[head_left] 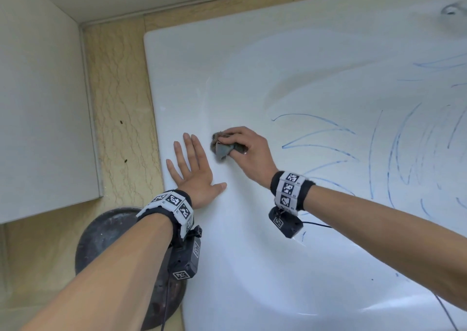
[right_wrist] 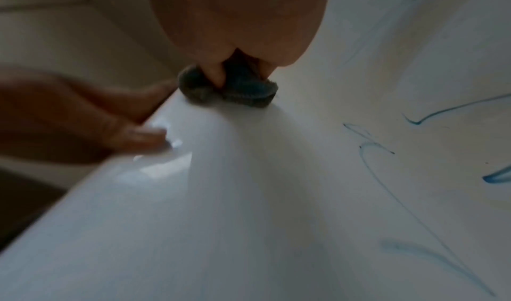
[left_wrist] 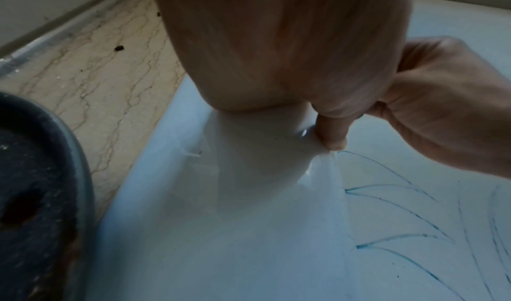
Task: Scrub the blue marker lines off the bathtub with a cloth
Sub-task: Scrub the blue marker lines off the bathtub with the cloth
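**Cloth bunched at the tub's rim, blue lines waiting to the right**

The glossy white bathtub [head_left: 252, 267] fills most of the head view, its flat rim meeting a beige veined stone ledge [head_left: 118, 98] along the left edge. Blue marker lines [head_left: 326, 141] loop across the inner wall, thickest toward the tub's right side; the stretch beside the rim carries none.

The left hand [head_left: 194, 171] lies flat on the rim, fingers straight and spread, holding nothing, likely a brace for leaning in. A round dark metal disc [head_left: 101, 239] sits on the ledge below that wrist.

The right hand [head_left: 249, 151] has its grip clamped on the small grey wadded cloth [head_left: 222, 147], fingers curled over it and pressing it onto the curve where rim turns into wall, just beside the left fingertips. Wadding probably concentrates pressure. By my judgement, most scrubbing remains, and the nearest strokes lie right of the cloth.
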